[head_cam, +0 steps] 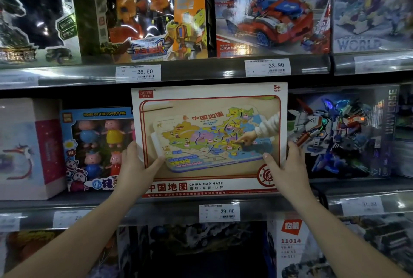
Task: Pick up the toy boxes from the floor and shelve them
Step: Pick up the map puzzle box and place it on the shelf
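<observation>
A flat white and red China Map Maze box (210, 121) stands upright on the middle shelf (169, 207), facing me. My left hand (134, 166) grips its lower left edge, thumb on the front. My right hand (288, 166) grips its lower right edge, thumb also on the front. The box's bottom edge rests at the shelf lip, between a blue pig toy box (96, 150) on the left and a dark robot box (339, 134) on the right. The floor is out of view.
The top shelf holds a robot box (152, 14), a red car set (270, 11) and others. A white and pink box (29, 148) stands far left on the middle shelf. More boxes fill the shelf below. Price tags line the shelf rails.
</observation>
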